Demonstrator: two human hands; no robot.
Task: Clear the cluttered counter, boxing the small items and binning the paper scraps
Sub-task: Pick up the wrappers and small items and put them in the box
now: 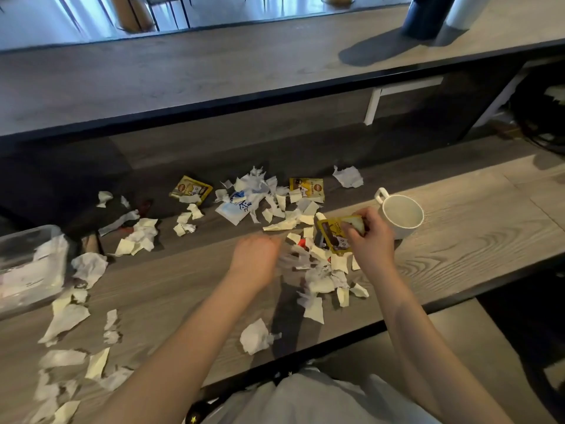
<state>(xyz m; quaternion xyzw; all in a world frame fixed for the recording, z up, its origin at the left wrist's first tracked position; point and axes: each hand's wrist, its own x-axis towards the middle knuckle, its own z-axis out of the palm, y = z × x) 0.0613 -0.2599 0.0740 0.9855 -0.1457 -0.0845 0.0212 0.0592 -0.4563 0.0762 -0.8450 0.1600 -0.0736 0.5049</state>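
Note:
Torn white paper scraps (318, 280) litter the wooden counter (458, 240). My right hand (367, 237) grips a yellow snack packet (334, 238) at the middle right, just left of a white mug (402, 214). My left hand (260, 258) hovers over the scraps beside it, blurred, fingers curled down toward a paper piece; what it holds I cannot make out. Two more yellow packets lie at the back: one left (191, 189), one right (307, 187). A clear plastic box (29, 267) with paper in it stands at the far left.
A raised upper counter (183, 75) runs across the back, with a dark cylinder (423, 16) and a white cylinder (461, 12) at its right end. A blue-printed white sachet (237, 206) lies among the back scraps. Small dark and red items (134, 220) sit near the box.

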